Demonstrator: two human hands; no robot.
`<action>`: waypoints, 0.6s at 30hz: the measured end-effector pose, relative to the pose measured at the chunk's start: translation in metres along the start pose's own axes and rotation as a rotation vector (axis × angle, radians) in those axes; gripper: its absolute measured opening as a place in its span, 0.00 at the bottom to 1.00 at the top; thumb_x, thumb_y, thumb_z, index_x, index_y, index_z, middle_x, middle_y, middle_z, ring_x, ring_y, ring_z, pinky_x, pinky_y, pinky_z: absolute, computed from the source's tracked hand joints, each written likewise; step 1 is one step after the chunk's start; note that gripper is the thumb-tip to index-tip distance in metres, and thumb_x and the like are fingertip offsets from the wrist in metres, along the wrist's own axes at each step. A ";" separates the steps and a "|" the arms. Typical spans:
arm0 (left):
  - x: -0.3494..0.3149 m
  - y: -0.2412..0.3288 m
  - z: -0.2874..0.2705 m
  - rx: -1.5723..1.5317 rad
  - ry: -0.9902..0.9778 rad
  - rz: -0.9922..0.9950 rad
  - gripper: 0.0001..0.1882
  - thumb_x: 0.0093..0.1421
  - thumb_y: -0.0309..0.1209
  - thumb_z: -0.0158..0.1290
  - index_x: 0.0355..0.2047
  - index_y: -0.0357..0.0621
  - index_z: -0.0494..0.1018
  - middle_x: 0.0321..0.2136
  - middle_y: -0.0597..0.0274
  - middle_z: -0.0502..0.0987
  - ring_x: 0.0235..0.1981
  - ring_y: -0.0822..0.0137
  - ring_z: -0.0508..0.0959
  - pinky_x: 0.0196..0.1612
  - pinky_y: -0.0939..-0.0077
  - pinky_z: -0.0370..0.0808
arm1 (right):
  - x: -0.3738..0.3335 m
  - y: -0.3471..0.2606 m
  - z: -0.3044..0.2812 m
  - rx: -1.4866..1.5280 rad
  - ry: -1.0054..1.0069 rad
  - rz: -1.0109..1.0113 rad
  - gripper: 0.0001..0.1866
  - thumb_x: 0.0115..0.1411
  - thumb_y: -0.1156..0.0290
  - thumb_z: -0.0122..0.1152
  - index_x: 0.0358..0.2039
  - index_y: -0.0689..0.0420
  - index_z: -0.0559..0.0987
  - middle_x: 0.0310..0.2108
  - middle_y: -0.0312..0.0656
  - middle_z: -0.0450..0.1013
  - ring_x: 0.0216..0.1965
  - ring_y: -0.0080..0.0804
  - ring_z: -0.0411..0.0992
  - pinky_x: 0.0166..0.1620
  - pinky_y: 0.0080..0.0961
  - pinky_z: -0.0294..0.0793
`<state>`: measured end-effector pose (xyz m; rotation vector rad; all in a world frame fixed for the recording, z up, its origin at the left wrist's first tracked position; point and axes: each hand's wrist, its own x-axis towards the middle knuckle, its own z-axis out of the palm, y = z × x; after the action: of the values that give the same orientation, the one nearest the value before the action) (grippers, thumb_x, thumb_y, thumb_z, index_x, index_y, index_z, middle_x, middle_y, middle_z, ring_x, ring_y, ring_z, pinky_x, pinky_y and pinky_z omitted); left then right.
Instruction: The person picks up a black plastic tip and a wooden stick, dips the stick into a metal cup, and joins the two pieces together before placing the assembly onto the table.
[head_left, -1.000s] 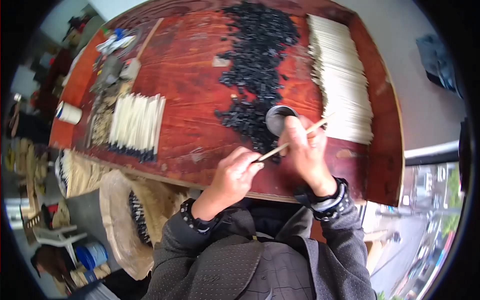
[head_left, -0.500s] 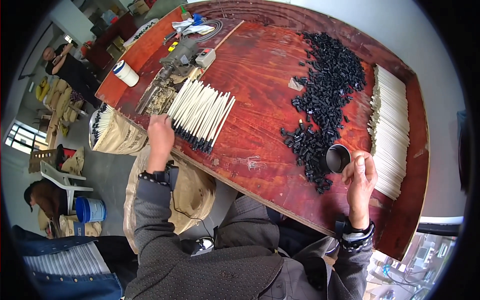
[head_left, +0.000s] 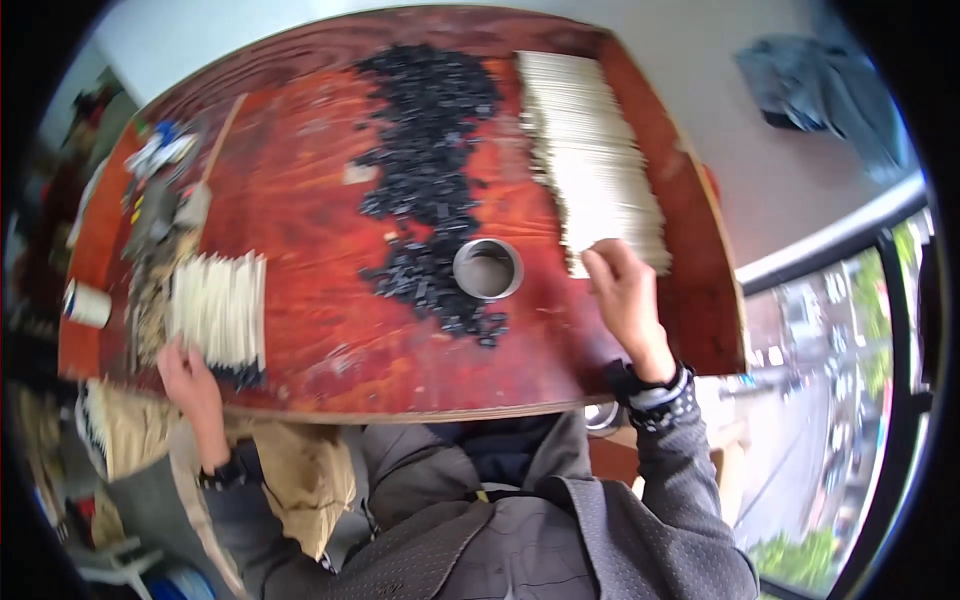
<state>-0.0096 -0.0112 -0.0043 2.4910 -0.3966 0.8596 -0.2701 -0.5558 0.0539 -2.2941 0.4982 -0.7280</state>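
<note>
My left hand point(head_left: 190, 384), fingers curled, rests at the near left end of a row of white sticks with black ends point(head_left: 217, 312). Whatever its fingers may hold is hidden. To the right, my right hand point(head_left: 630, 305) is bent with its fingers together at the near end of a long stack of plain white sticks point(head_left: 590, 150); anything between them is too blurred to make out. A round metal cup point(head_left: 488, 270) stands apart from both hands, against the right side of a pile of small black plastic pieces point(head_left: 425, 130).
Raised wooden sides edge the red table point(head_left: 310, 210). On its left are a small motor-like machine point(head_left: 153, 215), cloths point(head_left: 160, 150) and a white jar point(head_left: 88, 304). A sack point(head_left: 125, 435) hangs by the near left corner. A window point(head_left: 830, 400) is at right.
My right hand has let go of the cup and moved to the stack of plain white sticks. My view has swung to the right. The left hand stays by the black-ended sticks.
</note>
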 end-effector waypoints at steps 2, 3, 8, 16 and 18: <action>-0.014 0.071 0.003 -0.227 -0.177 -0.142 0.16 0.63 0.21 0.54 0.51 0.33 0.75 0.42 0.50 0.76 0.43 0.56 0.76 0.49 0.64 0.74 | -0.006 0.017 -0.022 -0.218 0.013 -0.016 0.08 0.65 0.70 0.61 0.42 0.61 0.77 0.25 0.38 0.73 0.25 0.31 0.73 0.30 0.29 0.73; -0.025 0.098 0.011 -0.285 -0.184 -0.048 0.14 0.63 0.21 0.54 0.49 0.34 0.76 0.44 0.51 0.76 0.44 0.56 0.76 0.49 0.66 0.74 | -0.009 0.024 -0.029 -0.386 -0.021 -0.054 0.10 0.64 0.72 0.61 0.44 0.60 0.77 0.30 0.40 0.75 0.30 0.36 0.75 0.34 0.32 0.75; -0.073 0.211 0.035 -0.561 -0.334 0.114 0.12 0.62 0.21 0.56 0.46 0.33 0.77 0.46 0.51 0.76 0.45 0.56 0.77 0.49 0.67 0.75 | -0.021 0.043 -0.057 -0.721 -0.110 -0.170 0.21 0.56 0.76 0.61 0.52 0.58 0.75 0.51 0.46 0.74 0.51 0.50 0.72 0.50 0.43 0.73; -0.105 0.248 0.054 -0.764 -0.448 0.220 0.13 0.60 0.18 0.57 0.46 0.33 0.76 0.44 0.49 0.76 0.41 0.54 0.78 0.45 0.67 0.77 | -0.022 0.078 -0.039 -0.883 -0.200 -0.320 0.29 0.55 0.75 0.60 0.59 0.64 0.69 0.58 0.52 0.70 0.61 0.51 0.67 0.62 0.45 0.67; -0.106 0.245 0.055 -0.771 -0.465 0.216 0.13 0.60 0.18 0.57 0.46 0.33 0.76 0.44 0.48 0.76 0.40 0.53 0.78 0.44 0.66 0.77 | -0.028 0.080 -0.039 -0.879 -0.225 -0.315 0.29 0.56 0.75 0.60 0.59 0.64 0.69 0.59 0.53 0.69 0.62 0.51 0.66 0.63 0.45 0.66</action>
<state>-0.1637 -0.2351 -0.0266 1.9003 -0.9583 0.1157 -0.3278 -0.6166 0.0120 -3.2852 0.3940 -0.4098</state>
